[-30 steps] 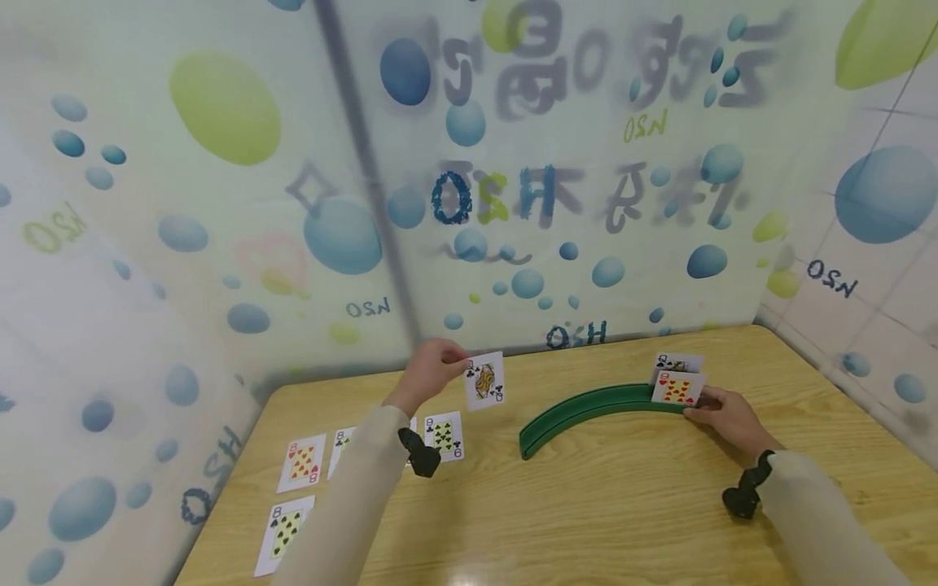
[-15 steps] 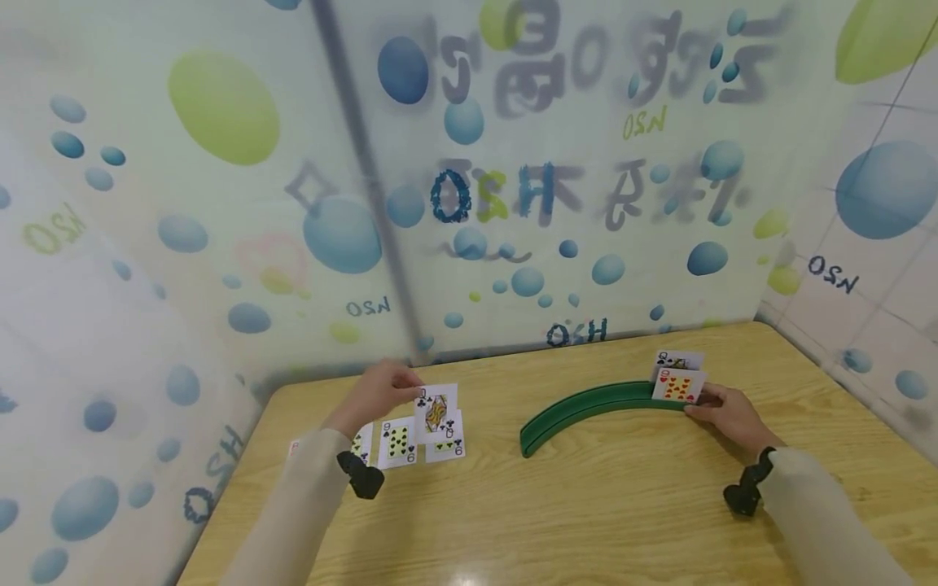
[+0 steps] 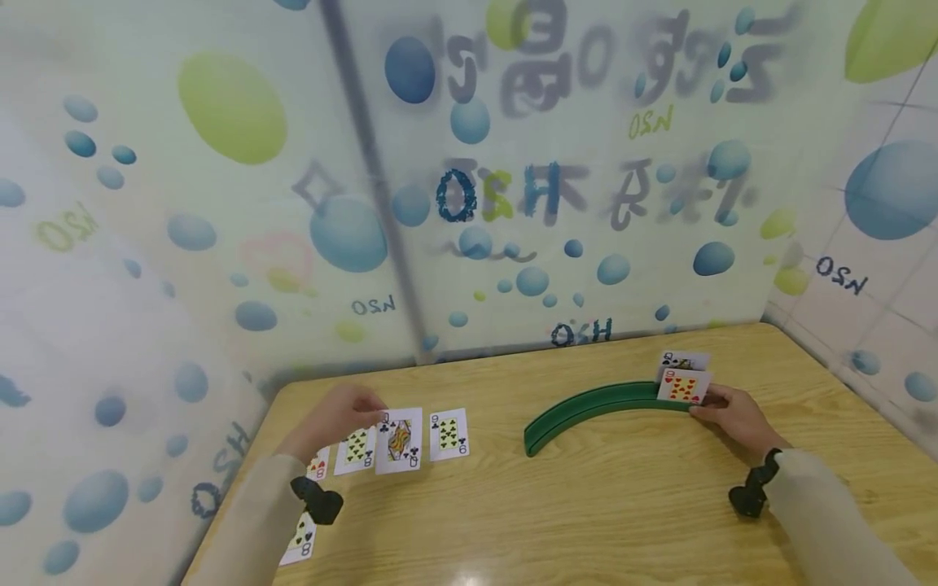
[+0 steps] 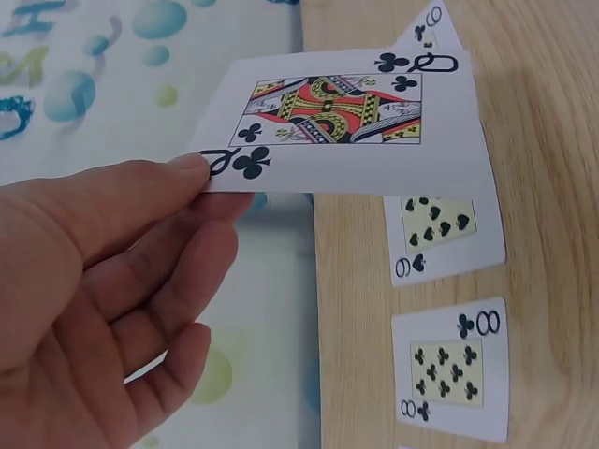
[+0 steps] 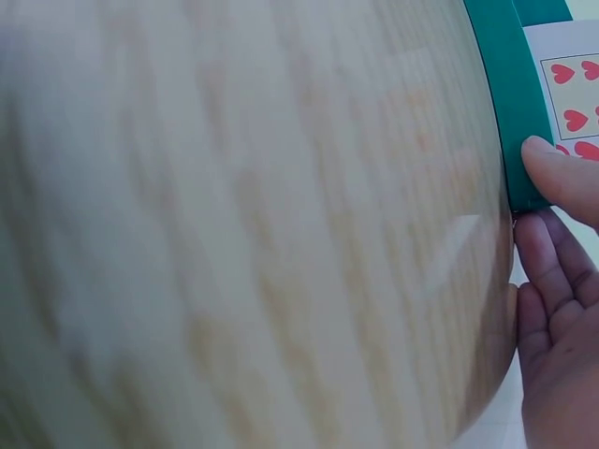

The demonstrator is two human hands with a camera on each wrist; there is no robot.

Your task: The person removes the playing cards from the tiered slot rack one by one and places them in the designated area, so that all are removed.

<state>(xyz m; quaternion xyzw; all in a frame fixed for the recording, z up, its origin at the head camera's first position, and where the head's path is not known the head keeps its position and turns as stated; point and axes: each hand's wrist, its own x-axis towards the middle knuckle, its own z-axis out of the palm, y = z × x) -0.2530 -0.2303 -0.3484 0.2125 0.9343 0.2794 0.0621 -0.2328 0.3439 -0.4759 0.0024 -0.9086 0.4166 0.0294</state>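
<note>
Between thumb and fingers, my left hand (image 3: 333,419) pinches a queen of clubs (image 3: 399,440) by one corner. The card is above the table and hides most of a nine of spades (image 4: 440,234), which shows in the left wrist view. A nine of clubs (image 3: 449,434) lies just to its right. My right hand (image 3: 740,419) grips the right end of a green curved card holder (image 3: 586,407), thumb on the front and fingers behind. In the holder near that hand stand a nine of hearts (image 3: 684,385) and, behind it, a partly covered queen of spades (image 3: 692,359).
Left of the queen lie an eight of clubs (image 3: 356,448) and a red eight (image 3: 318,465), the latter mostly behind the left arm. An eight of spades (image 3: 299,541) lies nearer, partly hidden by the sleeve. A patterned wall (image 3: 498,293) borders the wooden table's (image 3: 557,513) back edge.
My left hand has carried the queen of clubs leftward and lower, from right of the nine of clubs to over the nine of spades. The right hand stays at the card holder.
</note>
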